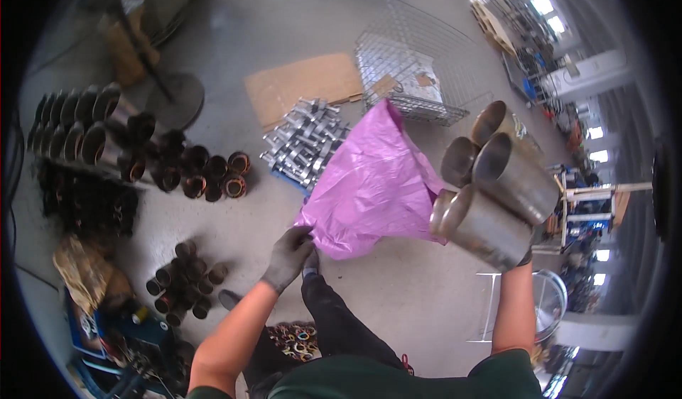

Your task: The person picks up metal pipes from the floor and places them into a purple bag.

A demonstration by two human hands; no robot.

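Observation:
My left hand (287,259), in a dark grey glove, pinches the near left edge of a pink plastic bag (371,192). The bag hangs loosely in front of me, its right side against several large metal cylinders (497,236). These open-ended, brownish-grey cylinders are stacked together on my raised right arm's side. Most of my right hand (526,258) is hidden behind the lowest cylinder; only a bit of dark glove shows where it grips them. Just beyond the bag, a pile of shiny metal parts (302,140) lies on the floor.
Flat cardboard (305,83) and a wire basket (419,65) lie beyond the bag. Rows of metal tubes (92,143) stand at left, shorter tubes (186,282) nearer me. Small rings (295,339) lie by my legs. A round-based stand (176,101) is far left, a metal-framed stool (547,303) right.

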